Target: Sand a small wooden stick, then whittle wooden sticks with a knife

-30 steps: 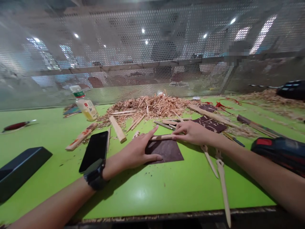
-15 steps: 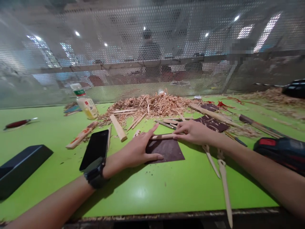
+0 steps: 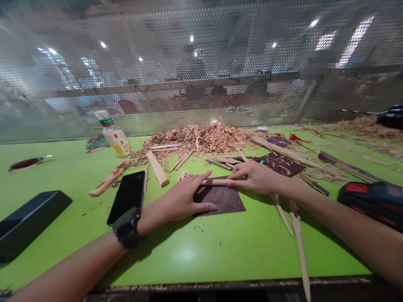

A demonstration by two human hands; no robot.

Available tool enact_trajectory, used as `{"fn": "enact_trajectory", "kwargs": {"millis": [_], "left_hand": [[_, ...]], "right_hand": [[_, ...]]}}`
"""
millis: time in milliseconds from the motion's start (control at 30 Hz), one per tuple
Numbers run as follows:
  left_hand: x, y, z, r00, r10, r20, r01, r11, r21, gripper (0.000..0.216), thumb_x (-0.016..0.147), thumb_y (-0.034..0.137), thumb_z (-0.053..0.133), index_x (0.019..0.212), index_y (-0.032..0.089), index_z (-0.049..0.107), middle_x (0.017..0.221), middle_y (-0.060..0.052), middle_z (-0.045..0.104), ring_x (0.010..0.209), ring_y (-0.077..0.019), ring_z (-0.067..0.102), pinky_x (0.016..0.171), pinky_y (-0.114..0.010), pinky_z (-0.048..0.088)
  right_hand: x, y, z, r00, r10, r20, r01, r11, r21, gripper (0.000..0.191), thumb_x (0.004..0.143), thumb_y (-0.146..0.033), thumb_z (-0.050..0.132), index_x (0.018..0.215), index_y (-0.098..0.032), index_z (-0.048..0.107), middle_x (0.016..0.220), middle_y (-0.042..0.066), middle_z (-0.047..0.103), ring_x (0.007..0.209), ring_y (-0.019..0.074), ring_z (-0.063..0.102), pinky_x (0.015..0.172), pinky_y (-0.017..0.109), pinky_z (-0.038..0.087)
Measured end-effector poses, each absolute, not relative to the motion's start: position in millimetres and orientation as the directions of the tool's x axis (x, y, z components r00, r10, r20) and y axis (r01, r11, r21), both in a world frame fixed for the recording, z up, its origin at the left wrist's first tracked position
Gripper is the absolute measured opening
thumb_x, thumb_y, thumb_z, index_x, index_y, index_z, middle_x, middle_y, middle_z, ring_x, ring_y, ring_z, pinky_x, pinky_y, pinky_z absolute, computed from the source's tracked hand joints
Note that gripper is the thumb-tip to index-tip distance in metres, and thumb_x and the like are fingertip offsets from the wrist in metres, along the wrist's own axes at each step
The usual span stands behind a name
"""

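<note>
My left hand lies spread on a dark brown sheet of sandpaper, thumb and fingers stretched out. Its fingers rest by one end of a slim wooden stick, which lies across the sheet's far part; that end is hidden. My right hand pinches the stick's other end between thumb and fingers. Below my right forearm lie two slender, pointed carved wooden pins, one short and one long, the long one jutting past the table's front edge.
Behind my hands rises a heap of wood shavings. Left are a phone, a dark box, a bottle and a red-handled knife. A black-and-red power tool battery sits right. Perforated mesh stands behind.
My right hand has slid slightly left along with the stick over the sandpaper. My left hand stays about where it was. Beyond the mesh, a person has shifted.
</note>
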State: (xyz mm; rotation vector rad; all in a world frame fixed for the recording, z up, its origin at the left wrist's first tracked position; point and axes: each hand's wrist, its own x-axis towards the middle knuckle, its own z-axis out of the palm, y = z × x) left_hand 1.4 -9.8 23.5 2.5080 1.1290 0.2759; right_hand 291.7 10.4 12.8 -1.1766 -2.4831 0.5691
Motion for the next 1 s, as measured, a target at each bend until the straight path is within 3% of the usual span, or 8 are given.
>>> {"fn": "enact_trajectory", "kwargs": {"millis": [133,267,533,633,767,900,1000], "left_hand": [[1.6,-8.4,23.2,0.694,0.719,0.037,0.65,-0.648,0.398,0.076,0.09,0.064,0.077,0.15,0.022,0.059,0.144,-0.015,0.066,0.13,-0.0352,0.059,0.109,-0.047,0.047],[0.8,-5.7,22.2,0.733,0.677,0.062,0.604,-0.691,0.398,0.06,0.091,0.062,0.076,0.132,0.017,0.07,0.135,-0.014,0.069,0.121,-0.0325,0.063,0.102,-0.043,0.05],[1.6,-6.2,22.2,0.69,0.723,0.042,0.658,-0.65,0.38,0.074,0.089,0.066,0.076,0.144,0.019,0.061,0.138,-0.015,0.068,0.125,-0.0343,0.061,0.105,-0.047,0.049],[1.0,-6.1,20.3,0.696,0.715,0.059,0.642,-0.657,0.395,0.072,0.088,0.066,0.077,0.141,0.02,0.064,0.135,-0.014,0.069,0.121,-0.0339,0.062,0.101,-0.045,0.051],[1.2,-5.6,19.5,0.7,0.712,0.061,0.639,-0.662,0.391,0.071,0.089,0.064,0.077,0.141,0.019,0.063,0.131,-0.014,0.07,0.117,-0.0336,0.063,0.099,-0.045,0.051],[1.3,-6.0,19.8,0.695,0.718,0.043,0.656,-0.657,0.371,0.073,0.09,0.067,0.075,0.143,0.019,0.061,0.135,-0.015,0.068,0.12,-0.0342,0.062,0.101,-0.047,0.05],[0.1,-6.4,19.3,0.688,0.724,0.056,0.656,-0.653,0.379,0.074,0.088,0.067,0.077,0.143,0.019,0.062,0.136,-0.015,0.067,0.123,-0.0343,0.061,0.103,-0.047,0.05]], "right_hand": [[280.6,1.2,13.6,-0.607,0.777,0.164,0.664,0.61,-0.432,0.033,0.104,-0.048,0.064,0.113,-0.026,0.087,0.094,0.009,0.076,0.08,0.0213,0.065,0.071,0.034,0.045],[258.1,-17.7,10.9,-0.73,0.644,0.228,0.492,0.727,-0.478,0.031,0.106,-0.041,0.062,0.104,-0.023,0.088,0.096,0.008,0.076,0.087,0.0199,0.065,0.077,0.032,0.045],[291.1,10.6,15.0,-0.595,0.792,0.135,0.678,0.586,-0.443,0.033,0.103,-0.048,0.065,0.114,-0.025,0.087,0.097,0.01,0.076,0.083,0.0218,0.064,0.071,0.034,0.045],[272.8,-4.6,13.0,-0.672,0.712,0.202,0.6,0.684,-0.414,0.032,0.105,-0.043,0.063,0.108,-0.023,0.088,0.093,0.01,0.074,0.081,0.0205,0.063,0.071,0.033,0.044],[263.1,-11.3,8.6,-0.75,0.622,0.223,0.446,0.725,-0.524,0.031,0.105,-0.041,0.063,0.103,-0.021,0.087,0.095,0.009,0.076,0.085,0.0195,0.064,0.077,0.032,0.046],[288.4,10.8,8.2,-0.628,0.768,0.123,0.607,0.583,-0.54,0.034,0.101,-0.051,0.067,0.112,-0.025,0.087,0.097,0.008,0.076,0.085,0.0212,0.065,0.076,0.034,0.047],[288.0,9.7,10.4,-0.591,0.792,0.15,0.658,0.582,-0.478,0.034,0.103,-0.049,0.064,0.114,-0.027,0.087,0.092,0.008,0.074,0.08,0.0203,0.062,0.072,0.033,0.044]]}}
